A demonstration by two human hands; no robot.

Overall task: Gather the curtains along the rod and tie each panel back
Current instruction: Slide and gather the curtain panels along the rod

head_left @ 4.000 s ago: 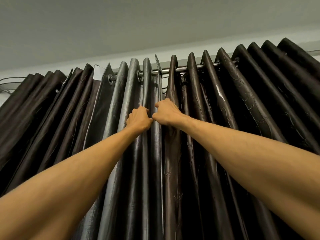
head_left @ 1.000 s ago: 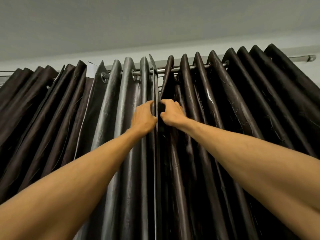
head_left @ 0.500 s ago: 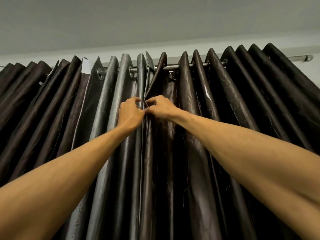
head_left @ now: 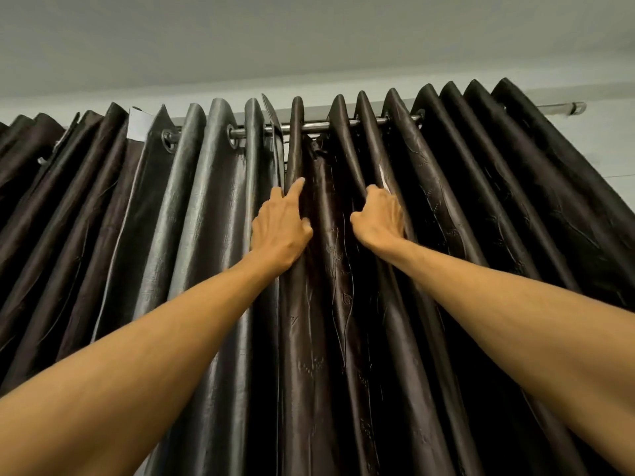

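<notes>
Below the ceiling (head_left: 309, 36) the hands have parted: left hand (head_left: 278, 228) flat, forefinger straight on the brown panel (head_left: 330, 304); right hand (head_left: 378, 221), beside it, clutches a fold (head_left: 369, 149) (gathering begins, I judge)

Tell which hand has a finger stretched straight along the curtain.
The left hand: its index finger points straight up, whereas the right hand curls its fingers round a brown curtain fold.
</notes>
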